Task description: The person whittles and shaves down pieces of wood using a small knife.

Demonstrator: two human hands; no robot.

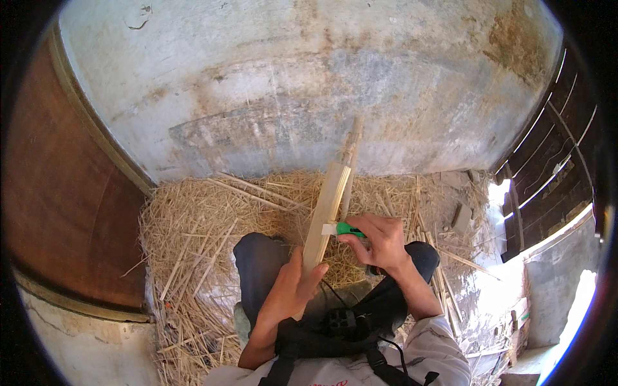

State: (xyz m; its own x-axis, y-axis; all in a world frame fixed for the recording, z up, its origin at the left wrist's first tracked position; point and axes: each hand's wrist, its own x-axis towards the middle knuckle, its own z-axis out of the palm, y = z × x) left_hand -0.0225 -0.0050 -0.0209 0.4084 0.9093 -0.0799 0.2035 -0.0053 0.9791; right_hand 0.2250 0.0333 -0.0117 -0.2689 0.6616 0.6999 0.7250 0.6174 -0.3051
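Note:
A long, pale strip of wood or bamboo (327, 204) slants up and away from my lap, its far end resting near an upright stick (355, 132) that leans toward the wall. My left hand (286, 289) is wrapped round the strip's near end. In my right hand (382, 243) is a green-handled utility knife (348, 229), its blade pointing left and lying against the strip at about mid-length. Thin layers or splits show along the strip's right edge, beyond the blade. The palm side of my right hand is hidden.
Straw-like shavings and thin slivers (199, 257) cover the floor around my legs. A stained wall (290, 96) stands ahead, with a brown panel (77, 186) at left. On the right are a brick-like block (461, 219) and dark boards (544, 174).

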